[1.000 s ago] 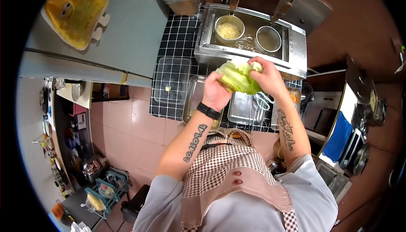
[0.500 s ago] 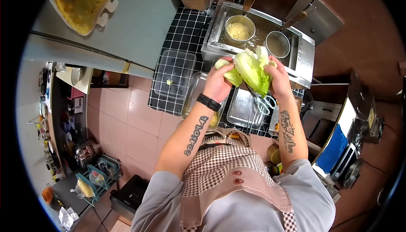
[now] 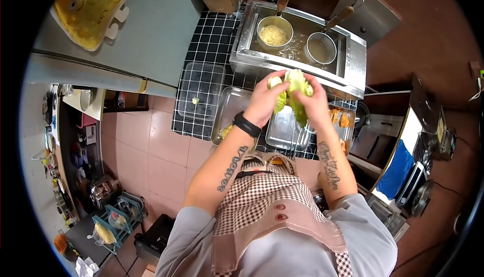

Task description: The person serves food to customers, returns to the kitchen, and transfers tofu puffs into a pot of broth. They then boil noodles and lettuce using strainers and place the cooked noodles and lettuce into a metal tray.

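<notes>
Both my hands are raised in front of me, close together, with pale green lettuce (image 3: 297, 88) between them. My left hand (image 3: 267, 98) is closed on a smaller leaf piece, its thumb toward the other hand. My right hand (image 3: 313, 103) grips the larger leafy part, whose green end hangs down. Below the hands lies a metal tray (image 3: 282, 130). Beside it on the left stands another metal tray (image 3: 234, 105) with some yellowish food at its near end. Scissors, partly hidden by my right hand, show only in part at the tray's right side.
Behind my hands stands a metal cooker (image 3: 360, 65) filled with liquid. One strainer basket (image 3: 275, 35) in it holds noodles; a second strainer basket (image 3: 321, 48) hangs alongside. A clear plastic container (image 3: 201, 82) with a small scrap sits at left. Orange-brown food pieces (image 3: 344, 120) lie in a tray at right.
My hands have come closer together and slightly lower, turning the lettuce and bunching it. The whole view has shifted a little, bringing the right-hand food tray into sight.
</notes>
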Demonstrator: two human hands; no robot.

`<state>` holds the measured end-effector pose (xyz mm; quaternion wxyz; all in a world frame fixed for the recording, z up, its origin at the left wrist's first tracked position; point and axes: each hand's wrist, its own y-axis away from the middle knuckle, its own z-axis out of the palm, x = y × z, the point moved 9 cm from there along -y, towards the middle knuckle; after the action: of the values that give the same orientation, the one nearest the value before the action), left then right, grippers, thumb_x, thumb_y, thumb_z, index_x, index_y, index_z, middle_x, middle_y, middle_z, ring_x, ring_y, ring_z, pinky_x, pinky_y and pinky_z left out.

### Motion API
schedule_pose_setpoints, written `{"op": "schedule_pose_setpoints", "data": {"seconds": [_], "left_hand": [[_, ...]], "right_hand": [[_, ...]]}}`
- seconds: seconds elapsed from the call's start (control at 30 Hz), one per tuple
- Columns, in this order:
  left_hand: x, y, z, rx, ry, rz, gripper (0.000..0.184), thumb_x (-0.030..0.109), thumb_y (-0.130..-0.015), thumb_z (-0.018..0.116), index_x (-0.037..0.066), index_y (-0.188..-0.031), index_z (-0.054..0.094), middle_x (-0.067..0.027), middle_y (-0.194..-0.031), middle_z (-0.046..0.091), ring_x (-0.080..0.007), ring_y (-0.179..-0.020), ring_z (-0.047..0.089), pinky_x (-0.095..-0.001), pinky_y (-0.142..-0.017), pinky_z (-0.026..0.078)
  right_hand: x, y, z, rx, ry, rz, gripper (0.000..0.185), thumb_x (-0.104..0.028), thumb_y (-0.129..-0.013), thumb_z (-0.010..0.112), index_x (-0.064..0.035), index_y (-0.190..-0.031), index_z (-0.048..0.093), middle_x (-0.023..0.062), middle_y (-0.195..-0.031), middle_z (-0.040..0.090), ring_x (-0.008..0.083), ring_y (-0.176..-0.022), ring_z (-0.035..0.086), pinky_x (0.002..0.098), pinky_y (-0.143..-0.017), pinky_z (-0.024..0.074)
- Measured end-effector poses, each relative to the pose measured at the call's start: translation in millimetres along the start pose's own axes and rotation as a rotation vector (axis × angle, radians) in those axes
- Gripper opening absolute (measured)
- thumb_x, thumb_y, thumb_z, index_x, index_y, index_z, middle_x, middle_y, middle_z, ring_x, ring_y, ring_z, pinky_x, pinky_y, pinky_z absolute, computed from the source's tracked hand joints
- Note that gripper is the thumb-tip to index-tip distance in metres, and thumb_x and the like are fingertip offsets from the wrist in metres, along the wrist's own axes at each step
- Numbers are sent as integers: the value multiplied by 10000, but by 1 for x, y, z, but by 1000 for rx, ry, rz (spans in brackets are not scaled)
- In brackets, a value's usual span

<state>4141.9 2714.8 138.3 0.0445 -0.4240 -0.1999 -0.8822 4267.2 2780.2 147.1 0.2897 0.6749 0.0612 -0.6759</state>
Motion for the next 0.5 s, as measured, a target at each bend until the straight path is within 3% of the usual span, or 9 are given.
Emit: {"op": "schedule_pose_setpoints", "data": {"seconds": [0.07, 0.13, 0.2, 0.23, 0.3, 0.4, 0.5], "left_hand": [[5, 14, 9, -75, 447, -213, 428, 78, -938, 550, 18, -1358, 492, -132, -1147, 651, -259, -1081, 643, -399, -946, 524], [6, 17, -2, -67, 448, -222, 380, 102, -943, 544, 30, -1314, 507, -136, -1080, 655, -266, -988, 659, -397, -856, 547], [-3, 16, -18, -47, 391, -209, 335, 101, -943, 552, 39, -1271, 529, -120, -1035, 655, -242, -920, 662, -368, -792, 554], [-6, 17, -22, -30, 365, -202, 278, 111, -945, 563, 54, -1217, 550, -102, -986, 651, -211, -828, 647, -332, -708, 542], [-11, 18, -25, 1, 342, -206, 225, 99, -944, 577, 72, -1167, 562, -89, -931, 640, -192, -780, 634, -310, -672, 531], [-21, 20, -24, 13, 331, -209, 217, 94, -948, 570, 72, -1164, 565, -81, -915, 633, -186, -775, 628, -305, -673, 530], [-29, 30, -33, 21, 276, -201, 219, 97, -954, 559, 67, -1171, 566, -74, -916, 627, -177, -785, 617, -302, -687, 527]], "right_hand": [[-12, -3, -21, 42, -21, 55, 534, -39, -810, 694, -10, -1316, 524, 134, -1043, 688, 176, -878, 682, 282, -738, 573], [-43, -15, -46, 62, 144, 45, 519, -60, -810, 693, -28, -1307, 548, 144, -1055, 690, 190, -889, 682, 305, -741, 571], [-81, -44, -70, 34, 466, -75, 544, -116, -779, 724, -34, -1295, 575, 159, -1053, 701, 224, -894, 690, 343, -781, 562], [-103, -58, -72, 35, 755, -81, 556, -145, -759, 738, -23, -1281, 589, 169, -1056, 703, 244, -903, 694, 354, -803, 554], [-115, -100, -79, -18, 1270, -131, 598, -233, -721, 760, -8, -1255, 614, 201, -1085, 699, 299, -953, 696, 375, -865, 534], [-100, -151, -59, -168, 1749, 40, 459, -257, -777, 743, -16, -1160, 668, 209, -1087, 697, 361, -1004, 669, 410, -877, 531], [-156, -158, -39, 134, 1375, -729, 362, -266, -838, 717, -4, -1088, 691, 197, -1027, 709, 371, -956, 674, 421, -855, 535]]}}
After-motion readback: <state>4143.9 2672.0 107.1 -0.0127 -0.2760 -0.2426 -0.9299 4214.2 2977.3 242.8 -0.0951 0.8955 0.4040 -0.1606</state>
